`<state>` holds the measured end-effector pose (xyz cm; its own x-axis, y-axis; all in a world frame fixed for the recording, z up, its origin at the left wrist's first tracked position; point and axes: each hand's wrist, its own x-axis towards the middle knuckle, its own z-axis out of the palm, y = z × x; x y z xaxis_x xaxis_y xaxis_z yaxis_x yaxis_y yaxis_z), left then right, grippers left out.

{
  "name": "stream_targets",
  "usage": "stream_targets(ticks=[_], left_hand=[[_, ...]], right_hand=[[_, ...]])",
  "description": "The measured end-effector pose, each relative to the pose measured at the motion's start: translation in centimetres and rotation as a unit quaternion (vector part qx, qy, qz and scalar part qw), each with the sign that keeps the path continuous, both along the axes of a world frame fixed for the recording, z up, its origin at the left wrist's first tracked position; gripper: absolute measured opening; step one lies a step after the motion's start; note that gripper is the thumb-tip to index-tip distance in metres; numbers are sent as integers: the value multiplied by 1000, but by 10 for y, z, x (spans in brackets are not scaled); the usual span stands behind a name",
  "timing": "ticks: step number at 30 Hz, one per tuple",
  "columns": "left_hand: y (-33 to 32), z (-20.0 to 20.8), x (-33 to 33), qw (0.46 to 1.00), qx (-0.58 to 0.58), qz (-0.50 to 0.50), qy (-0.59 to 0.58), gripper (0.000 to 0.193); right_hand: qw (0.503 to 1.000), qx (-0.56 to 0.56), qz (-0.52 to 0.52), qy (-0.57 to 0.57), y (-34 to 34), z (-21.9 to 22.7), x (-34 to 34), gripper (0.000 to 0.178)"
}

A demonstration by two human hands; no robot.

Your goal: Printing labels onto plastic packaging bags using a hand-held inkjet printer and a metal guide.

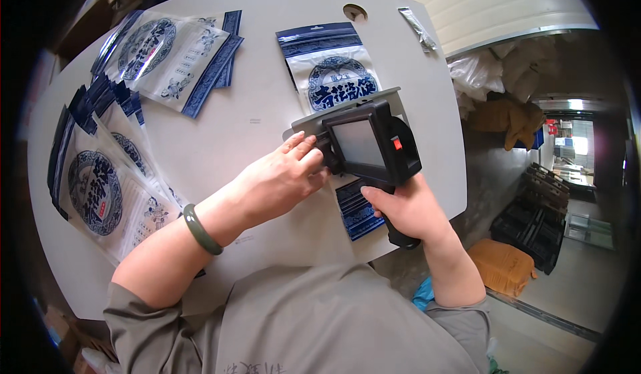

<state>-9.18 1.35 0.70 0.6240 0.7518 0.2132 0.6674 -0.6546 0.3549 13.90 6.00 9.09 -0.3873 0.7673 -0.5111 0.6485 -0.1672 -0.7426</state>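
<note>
A black handheld inkjet printer (364,145) with a grey screen, a red button and a metal guide plate (347,111) rests over a blue-and-white plastic pouch (319,52) on the table. My right hand (408,208) is wrapped round the printer's handle. At the printer's left side, the curled fingers of my left hand (288,173) grip its edge by the plate. The pouch's far part and its blue near end (359,215) show; its middle is hidden under the printer. A green bangle (200,230) circles my left wrist.
Overlapping pouches lie in a far-left pile (167,57) and a near-left pile (100,187) on the white table (227,133). A small silvery packet (417,29) lies near a round table hole (355,11). Right of the table, a brown sack (502,267) and black crates (531,224) stand on the floor.
</note>
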Motion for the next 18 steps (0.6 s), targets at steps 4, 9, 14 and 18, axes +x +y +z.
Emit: stream_targets(ticks=[4, 9, 14, 18], left_hand=[[0, 2, 1, 999, -20, -1, 29, 41], [1, 7, 0, 999, -16, -2, 52, 46], [2, 7, -1, 999, 7, -2, 33, 40], [1, 10, 0, 998, -20, 0, 52, 49]], right_hand=[[1000, -8, 4, -23, 9, 3, -4, 37], [996, 19, 43, -79, 19, 0, 3, 25], [992, -31, -78, -92, 45, 11, 25, 19], [992, -58, -98, -57, 63, 7, 47, 20]])
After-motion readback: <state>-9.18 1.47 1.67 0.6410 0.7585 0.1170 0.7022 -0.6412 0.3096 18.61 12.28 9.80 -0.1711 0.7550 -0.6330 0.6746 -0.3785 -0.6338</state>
